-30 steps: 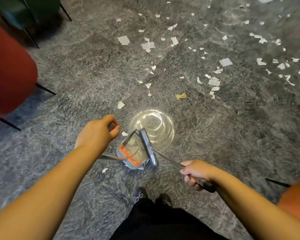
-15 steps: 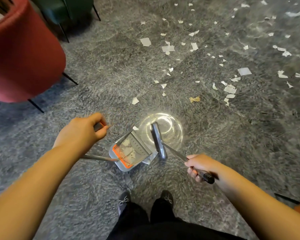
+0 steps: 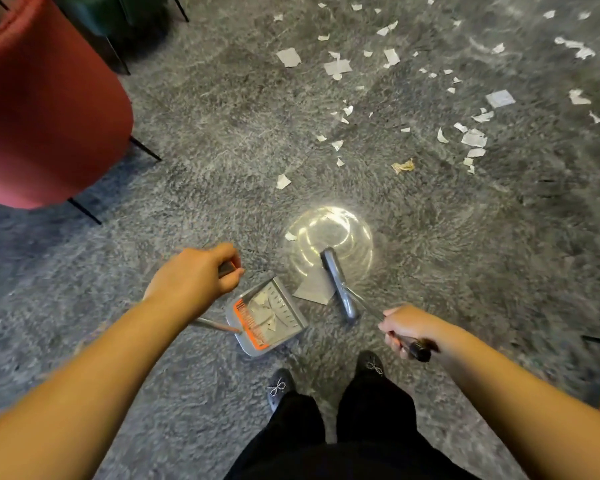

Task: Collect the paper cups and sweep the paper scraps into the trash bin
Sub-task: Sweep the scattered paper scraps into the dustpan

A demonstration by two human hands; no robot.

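On the grey carpet (image 3: 222, 140), near the person's shoes (image 3: 278, 389), a dustpan (image 3: 267, 318) is sitting with scraps (image 3: 262, 308) lying inside. Left hand (image 3: 194, 282) is gripping the pan's handle (image 3: 226, 269); right hand (image 3: 407, 327) is clenching the broom's handle (image 3: 418, 348). Broom head (image 3: 338, 282) is lying just right of the pan, touching a larger paper piece (image 3: 314, 289). Far and right, many white scraps (image 3: 475, 136) are lying scattered. At far left a red chair (image 3: 42, 98) is standing.
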